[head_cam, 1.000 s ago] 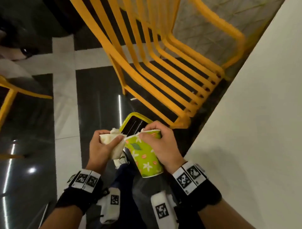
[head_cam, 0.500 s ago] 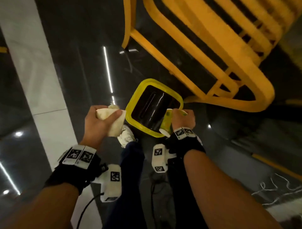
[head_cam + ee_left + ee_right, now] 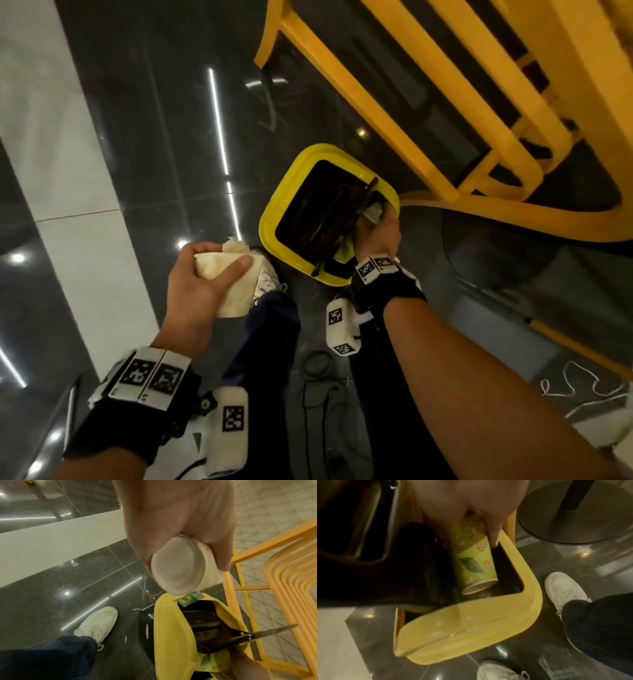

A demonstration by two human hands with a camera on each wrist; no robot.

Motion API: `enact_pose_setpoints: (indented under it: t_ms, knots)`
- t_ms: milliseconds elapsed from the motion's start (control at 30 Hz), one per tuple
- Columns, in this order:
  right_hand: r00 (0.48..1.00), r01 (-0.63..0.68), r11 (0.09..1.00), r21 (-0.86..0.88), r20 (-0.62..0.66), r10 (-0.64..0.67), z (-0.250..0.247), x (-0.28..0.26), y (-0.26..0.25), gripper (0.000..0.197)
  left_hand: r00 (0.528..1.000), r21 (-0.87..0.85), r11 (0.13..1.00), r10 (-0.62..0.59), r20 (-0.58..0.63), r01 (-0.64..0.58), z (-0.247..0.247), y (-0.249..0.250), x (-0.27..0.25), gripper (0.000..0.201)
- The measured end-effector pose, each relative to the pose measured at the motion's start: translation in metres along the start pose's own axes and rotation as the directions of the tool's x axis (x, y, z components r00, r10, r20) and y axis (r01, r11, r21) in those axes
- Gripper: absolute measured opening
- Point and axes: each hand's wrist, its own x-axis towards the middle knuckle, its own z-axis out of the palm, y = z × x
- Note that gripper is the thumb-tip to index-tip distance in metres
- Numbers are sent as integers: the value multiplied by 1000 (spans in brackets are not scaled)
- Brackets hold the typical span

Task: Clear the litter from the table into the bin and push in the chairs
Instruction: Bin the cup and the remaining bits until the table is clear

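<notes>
So right now it's the binning step: the right hand (image 3: 462, 507) has its fingers wrapped round a green patterned paper cup (image 3: 474, 562), base-down and already poked into the mouth of the yellow-rimmed bin (image 3: 530, 588), pushing past the dark swing flap (image 3: 315, 205). Next it probably just needs to let go. The left hand (image 3: 195, 284) pinches a small white cup wrapped in a crumpled napkin (image 3: 180, 568), held just beside the bin, with the slatted yellow chair (image 3: 479, 113) not yet pushed in.
</notes>
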Motion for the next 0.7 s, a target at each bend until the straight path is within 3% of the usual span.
enact_pose_setpoints:
  t_ms: [167,267,400,567,700]
  knots:
    - [974,-42,992,118,226,14,-6,2,3,46,999,-38,999,31,37,-29,10,14,-1,48]
    - [967,-69,991,114,251,39,-8,0,5,53,997,-43,997,63,50,-61,17,19,-1,45]
    - [993,-1,1000,1,120,1,-12,0,13,42,992,-54,994,104,73,-100,24,24,-1,46]
    - [996,83,992,92,11,-85,-14,-1,25,20,983,-22,988,156,95,-154,36,31,1,46]
    - [985,72,988,137,-164,-49,-19,0,33,22,980,43,983,174,98,-179,47,36,7,48]
